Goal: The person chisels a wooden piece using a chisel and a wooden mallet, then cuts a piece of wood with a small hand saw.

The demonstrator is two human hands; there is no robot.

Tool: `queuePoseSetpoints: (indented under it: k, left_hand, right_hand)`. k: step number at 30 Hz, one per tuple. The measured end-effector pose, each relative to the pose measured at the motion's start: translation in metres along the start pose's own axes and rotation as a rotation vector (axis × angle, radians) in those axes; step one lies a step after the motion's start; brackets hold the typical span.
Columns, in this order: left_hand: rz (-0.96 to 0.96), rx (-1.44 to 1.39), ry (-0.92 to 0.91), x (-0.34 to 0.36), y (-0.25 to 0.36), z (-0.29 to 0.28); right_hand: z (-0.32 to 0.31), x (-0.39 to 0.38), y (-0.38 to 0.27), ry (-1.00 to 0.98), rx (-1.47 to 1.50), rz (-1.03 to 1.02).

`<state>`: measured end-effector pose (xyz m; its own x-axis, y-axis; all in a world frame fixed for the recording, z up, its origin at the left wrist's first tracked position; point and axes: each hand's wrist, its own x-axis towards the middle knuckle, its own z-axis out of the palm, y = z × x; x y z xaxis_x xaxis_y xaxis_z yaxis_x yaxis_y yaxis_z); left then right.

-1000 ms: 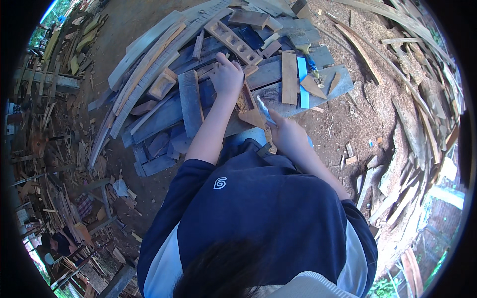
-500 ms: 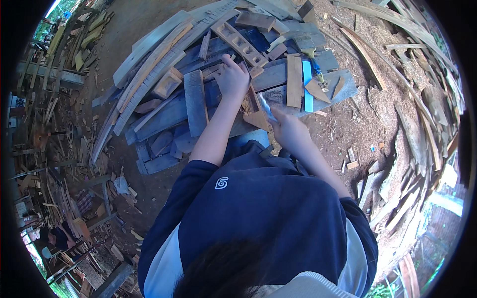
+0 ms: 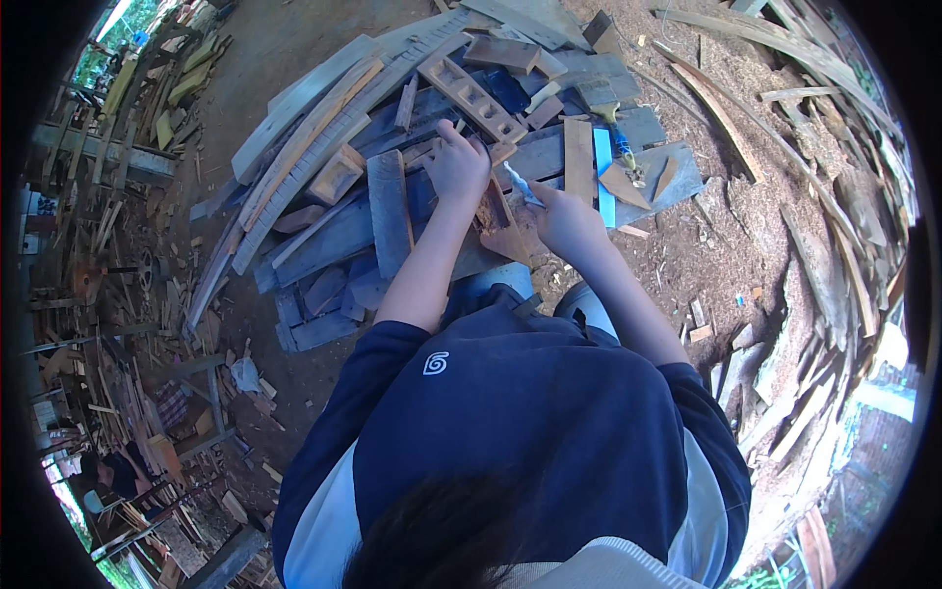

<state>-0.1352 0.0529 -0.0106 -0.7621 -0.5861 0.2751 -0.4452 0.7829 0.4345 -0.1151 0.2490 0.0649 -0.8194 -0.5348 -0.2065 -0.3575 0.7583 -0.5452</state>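
My left hand is closed around the far part of a hollowed wooden piece, its fingers curled and partly hidden. This piece lies close in front of my body, with a brown recess showing between the hands. My right hand grips a narrow, whitish, pointed tool whose exact kind is unclear. The tool's tip points away and left, beside the wooden piece. Just beyond is a wooden block with several square pockets. A plain board lies left of my left forearm.
Right of my hands lie a wooden slat, a blue strip, a brush and a pointed offcut. A dark phone-like object rests beyond. Long curved planks line the left. Wood shavings cover the ground at right.
My right hand and the whitish tool have moved away from my body, raising the tip toward the far end of the wooden piece. My left hand has shifted only slightly.
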Motion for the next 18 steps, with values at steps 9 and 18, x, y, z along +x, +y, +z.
queuePoseSetpoints:
  k: [9, 18]
  left_hand:
    - [-0.027, -0.02, -0.01, 0.001, -0.003, 0.0]
    - [-0.014, 0.042, -0.008, 0.002, -0.004, 0.001]
  right_hand:
    - [0.005, -0.069, -0.002, -0.032, -0.001, 0.05]
    - [0.015, -0.082, -0.002, -0.019, 0.047, 0.068]
